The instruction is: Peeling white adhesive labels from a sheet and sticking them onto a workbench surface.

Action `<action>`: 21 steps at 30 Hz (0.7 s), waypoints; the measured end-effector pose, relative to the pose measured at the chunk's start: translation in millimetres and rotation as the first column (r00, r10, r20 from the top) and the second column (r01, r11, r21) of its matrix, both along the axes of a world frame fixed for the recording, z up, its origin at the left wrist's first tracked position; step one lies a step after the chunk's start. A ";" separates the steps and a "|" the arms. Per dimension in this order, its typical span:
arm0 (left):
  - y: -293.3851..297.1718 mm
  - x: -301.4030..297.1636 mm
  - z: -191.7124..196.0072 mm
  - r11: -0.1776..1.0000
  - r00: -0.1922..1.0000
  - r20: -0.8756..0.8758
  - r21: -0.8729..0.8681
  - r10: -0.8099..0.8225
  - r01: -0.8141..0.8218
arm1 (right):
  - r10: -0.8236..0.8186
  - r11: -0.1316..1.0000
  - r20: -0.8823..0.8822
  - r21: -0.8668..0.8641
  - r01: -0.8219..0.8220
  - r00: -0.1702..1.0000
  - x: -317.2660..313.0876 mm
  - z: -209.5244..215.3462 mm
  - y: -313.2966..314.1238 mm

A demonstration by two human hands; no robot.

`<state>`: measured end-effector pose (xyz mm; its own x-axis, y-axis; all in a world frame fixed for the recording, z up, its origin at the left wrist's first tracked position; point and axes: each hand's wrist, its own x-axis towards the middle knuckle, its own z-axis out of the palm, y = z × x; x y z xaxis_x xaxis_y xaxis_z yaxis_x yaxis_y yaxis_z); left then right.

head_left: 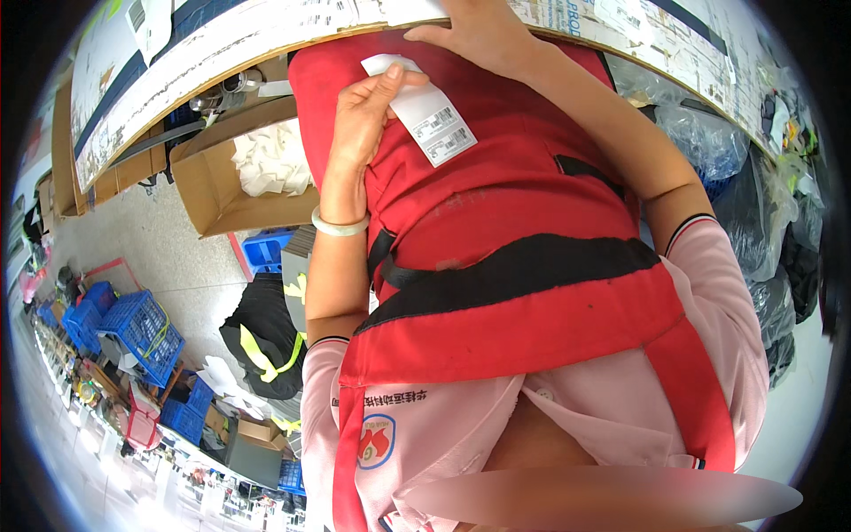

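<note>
Has plastic bags at two o'clock, blue crates near eight. Pinches, in the left hand at twelve, a white strip with printed barcodes. Extends the right hand over the table, thumb spread; cannot tell its grip. Has crumpled white scraps in a cardboard box at ten.

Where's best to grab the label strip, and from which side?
Probably its lower right edge, coming from the person's right: the left hand pinches the label strip near its upper end, leaving that edge uncovered. It's thin and flat, so pinch face to back. Can't tell whether it touches the red apron.
</note>
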<state>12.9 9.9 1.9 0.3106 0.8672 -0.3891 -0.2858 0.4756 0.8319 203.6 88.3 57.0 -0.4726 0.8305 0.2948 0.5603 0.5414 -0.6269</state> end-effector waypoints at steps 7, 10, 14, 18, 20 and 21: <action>0.3 0.2 -3.5 1.000 1.000 -0.010 0.016 0.022 -0.022 | -0.036 0.996 -0.022 0.083 0.038 0.999 -5.5 -15.2 3.0; 0.3 -0.7 -4.3 0.999 1.000 -0.009 0.024 0.025 -0.025 | -0.038 0.992 -0.007 0.117 0.039 0.999 -6.4 -16.7 3.3; 0.9 1.1 -2.6 0.999 0.999 0.010 0.017 0.031 -0.032 | -0.045 0.993 -0.008 0.110 0.046 0.999 -6.3 -19.1 3.3; 0.6 -0.7 -3.4 1.000 0.998 0.052 0.001 0.031 -0.031 | -0.021 0.993 -0.009 0.116 0.022 1.000 -7.9 -12.5 1.0; 0.6 -1.6 -3.8 1.000 0.998 0.057 -0.004 0.020 -0.019 | -0.007 0.994 0.000 0.107 0.007 1.000 -8.8 -10.1 -0.3; 0.7 -1.0 -4.0 1.000 0.998 0.058 -0.004 0.018 -0.018 | 0.053 0.989 -0.006 0.137 -0.052 0.999 -9.4 -10.8 -0.3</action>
